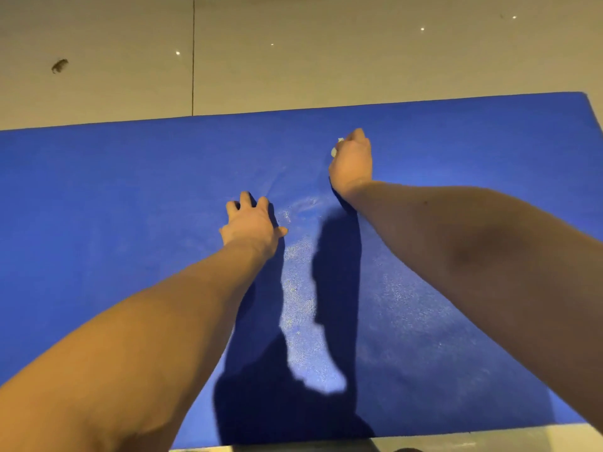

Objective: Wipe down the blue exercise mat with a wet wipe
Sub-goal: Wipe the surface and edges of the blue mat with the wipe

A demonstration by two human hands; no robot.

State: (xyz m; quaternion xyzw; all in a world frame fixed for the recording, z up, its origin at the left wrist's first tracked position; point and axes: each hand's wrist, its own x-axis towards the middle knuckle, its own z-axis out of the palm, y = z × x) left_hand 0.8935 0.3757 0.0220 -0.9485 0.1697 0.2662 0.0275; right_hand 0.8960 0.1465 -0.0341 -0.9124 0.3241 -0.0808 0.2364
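Blue flat exercise mat [130,190] on pale tiled floor [293,60]. Left hand [251,225] rests mid-mat, fingers spread. Right hand [352,161], nearer the mat's far edge, has fingers curled round a white wet wipe [334,153].

You are indoors, looking down at a floor [326,66] of pale, glossy tiles. A dark grout line [193,60] runs down the upper left of the frame, and small light reflections [177,53] dot the top. A blue exercise mat [114,197] lies flat across the middle. Whether this is a home or a gym, you cannot tell.
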